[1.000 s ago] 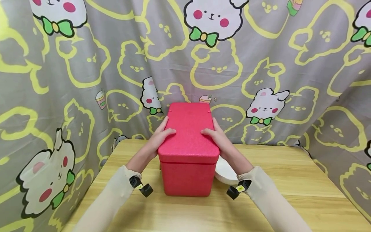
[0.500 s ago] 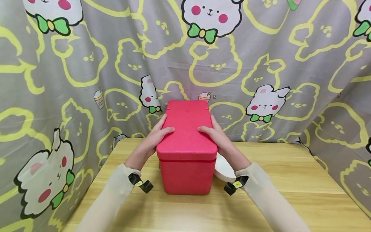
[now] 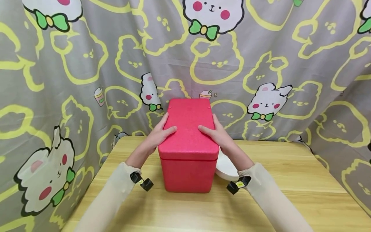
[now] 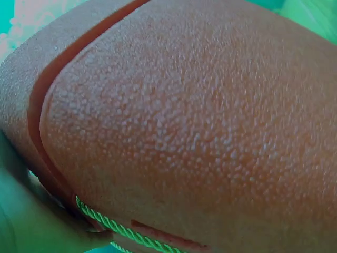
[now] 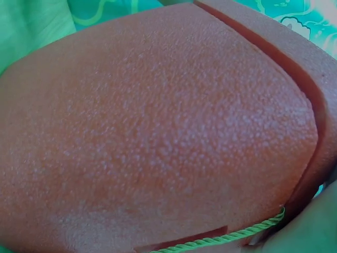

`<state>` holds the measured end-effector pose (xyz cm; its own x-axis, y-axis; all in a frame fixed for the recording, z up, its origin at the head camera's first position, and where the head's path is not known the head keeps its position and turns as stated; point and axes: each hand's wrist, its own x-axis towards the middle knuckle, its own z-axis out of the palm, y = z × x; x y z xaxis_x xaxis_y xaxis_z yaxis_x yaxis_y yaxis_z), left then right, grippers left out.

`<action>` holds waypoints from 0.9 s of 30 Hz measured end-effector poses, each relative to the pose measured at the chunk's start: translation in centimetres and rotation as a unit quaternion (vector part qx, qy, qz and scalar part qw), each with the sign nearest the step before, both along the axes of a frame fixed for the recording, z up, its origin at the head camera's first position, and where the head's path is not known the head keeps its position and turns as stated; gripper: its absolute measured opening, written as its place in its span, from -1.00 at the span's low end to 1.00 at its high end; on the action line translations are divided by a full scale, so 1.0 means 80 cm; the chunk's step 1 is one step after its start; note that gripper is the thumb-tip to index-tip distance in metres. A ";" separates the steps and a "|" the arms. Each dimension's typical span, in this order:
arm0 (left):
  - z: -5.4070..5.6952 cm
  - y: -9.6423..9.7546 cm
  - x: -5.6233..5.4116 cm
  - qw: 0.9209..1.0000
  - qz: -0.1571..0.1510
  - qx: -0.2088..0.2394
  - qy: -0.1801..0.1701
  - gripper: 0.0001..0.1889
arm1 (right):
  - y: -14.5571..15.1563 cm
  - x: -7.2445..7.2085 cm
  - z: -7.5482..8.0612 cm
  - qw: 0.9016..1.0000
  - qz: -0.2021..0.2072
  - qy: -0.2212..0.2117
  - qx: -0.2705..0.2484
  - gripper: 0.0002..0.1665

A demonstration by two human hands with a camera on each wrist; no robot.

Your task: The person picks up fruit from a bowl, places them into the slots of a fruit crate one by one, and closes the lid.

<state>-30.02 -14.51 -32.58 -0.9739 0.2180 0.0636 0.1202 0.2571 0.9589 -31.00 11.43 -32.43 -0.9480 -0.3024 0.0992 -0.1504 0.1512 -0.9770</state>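
Note:
A red foam box (image 3: 187, 177) with a textured surface stands upright on the wooden table, its red lid (image 3: 188, 138) sitting on top. A narrow dark seam runs between lid and box. My left hand (image 3: 156, 137) grips the lid's left edge, thumb on top and fingers along the side. Mirroring it, my right hand (image 3: 221, 137) grips the right edge the same way. Both wrist views show the box wall close up, with a twisted cord (image 4: 124, 228) on one side and a matching cord (image 5: 231, 234) on the other. The box's inside is hidden.
Partly hidden behind the box and right forearm, a white rounded item (image 3: 227, 167) lies on the table (image 3: 290, 193). A grey patterned curtain (image 3: 220, 64) hangs behind the table and along both sides. Each sleeve cuff carries a small black camera.
The view has shifted slightly, so the box and hands sit a little higher in frame. Both hands keep the same hold on the lid.

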 end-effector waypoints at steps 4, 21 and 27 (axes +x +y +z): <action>-0.002 -0.003 -0.002 0.999 -0.015 -0.023 0.023 -0.07 | -0.001 0.000 -0.002 1.000 0.000 0.008 0.006 0.01; -0.006 0.001 0.000 0.995 -0.022 -0.059 0.071 -0.03 | 0.007 0.001 -0.011 0.999 -0.022 0.038 0.029 0.07; -0.006 -0.001 0.000 0.992 -0.012 -0.093 0.084 -0.03 | 0.006 0.000 -0.010 0.997 -0.016 0.056 0.051 0.12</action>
<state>-30.00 -14.57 -33.03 -0.9470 0.2651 0.1814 0.2832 0.4225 0.8609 -31.03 11.88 -33.21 -0.9419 -0.2866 0.1752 -0.2514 0.2556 -0.9335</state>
